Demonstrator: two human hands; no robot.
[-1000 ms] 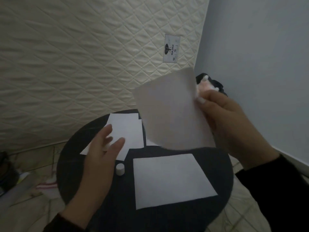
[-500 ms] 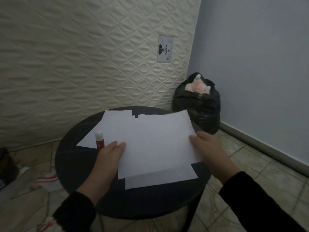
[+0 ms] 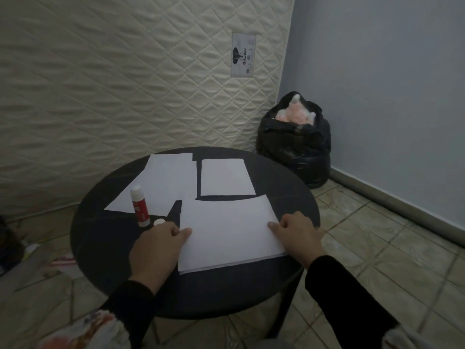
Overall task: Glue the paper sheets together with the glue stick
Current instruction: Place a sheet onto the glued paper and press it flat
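1. A round, dark, matte table carries the flat white paper; the stacked paper sheets lie near its front edge, a second layer showing along their near edge.
2. The left hand presses the stack's left edge, thumb on top, fingers hidden; the right hand lies flat on the right edge, fingers spread, gripping nothing.
3. The glue stick, a red-and-white cylinder, stands upright near the left edge, uncapped; its round white cap lies just beside it.
4. A small rectangular sheet and a larger angled sheet lie toward the far edge.
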